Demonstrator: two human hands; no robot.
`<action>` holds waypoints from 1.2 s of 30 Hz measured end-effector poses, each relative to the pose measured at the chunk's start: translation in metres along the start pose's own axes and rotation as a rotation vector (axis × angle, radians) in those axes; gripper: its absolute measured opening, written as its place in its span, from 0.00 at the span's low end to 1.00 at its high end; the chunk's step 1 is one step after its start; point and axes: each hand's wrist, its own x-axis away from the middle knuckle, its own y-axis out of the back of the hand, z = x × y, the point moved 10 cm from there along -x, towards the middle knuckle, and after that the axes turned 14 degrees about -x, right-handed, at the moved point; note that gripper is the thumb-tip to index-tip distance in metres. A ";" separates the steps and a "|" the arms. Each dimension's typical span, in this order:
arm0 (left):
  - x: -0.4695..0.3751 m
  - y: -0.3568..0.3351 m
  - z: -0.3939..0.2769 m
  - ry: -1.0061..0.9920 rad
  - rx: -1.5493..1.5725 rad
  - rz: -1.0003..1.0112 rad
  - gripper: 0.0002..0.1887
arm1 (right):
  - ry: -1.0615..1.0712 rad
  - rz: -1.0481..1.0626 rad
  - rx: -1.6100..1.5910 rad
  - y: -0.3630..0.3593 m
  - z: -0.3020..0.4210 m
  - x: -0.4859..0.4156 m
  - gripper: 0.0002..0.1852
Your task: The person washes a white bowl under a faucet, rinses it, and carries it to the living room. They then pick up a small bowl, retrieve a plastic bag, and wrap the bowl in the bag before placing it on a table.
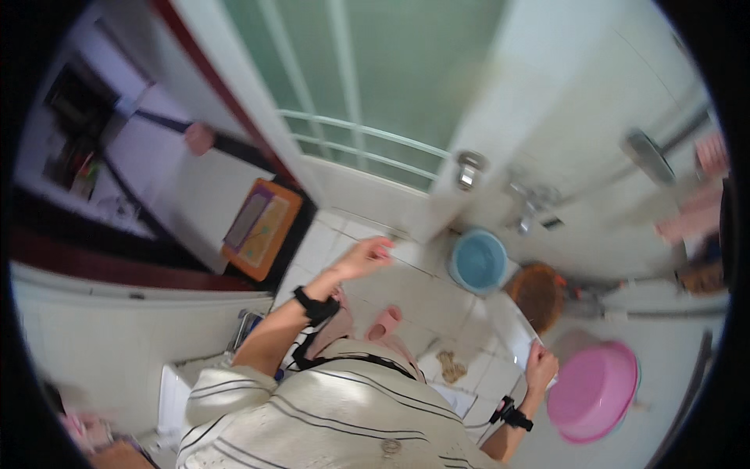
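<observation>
My left hand (368, 258) is held out over the tiled floor with its fingers curled inward. Nothing shows in it, and it is slightly blurred. On the right, my right hand (540, 366) grips the edge of a thin white flat object (515, 328); blur hides exactly what it is. Close beside that hand is a pink plastic basin (592, 393), with another rim showing behind it. A light blue bucket (479, 261) and a brown round basin (536, 296) stand farther forward along the wall.
Pink slippers (385, 323) and a tan bone-shaped patch (451, 366) are on the white floor tiles (410, 287). Ahead is a frosted glass door (375, 76) with rails. A faucet (527, 208) and shower head (647, 155) are on the right wall. An orange mat (263, 228) lies by the left doorway.
</observation>
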 end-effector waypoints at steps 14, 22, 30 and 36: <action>0.082 0.115 -0.006 -0.232 -0.634 -0.114 0.41 | 0.553 0.748 -0.467 -0.206 0.423 -0.016 0.21; 0.132 0.245 0.076 0.185 -0.503 -0.274 0.38 | 0.901 0.540 -0.617 -0.216 0.531 -0.012 0.23; 0.171 0.283 0.142 0.328 -0.261 -0.406 0.21 | 0.118 0.577 -0.431 -0.230 0.288 -0.069 0.17; 0.180 0.271 0.138 0.434 -0.510 -0.454 0.27 | -0.483 0.059 -1.029 -0.188 0.093 -0.157 0.12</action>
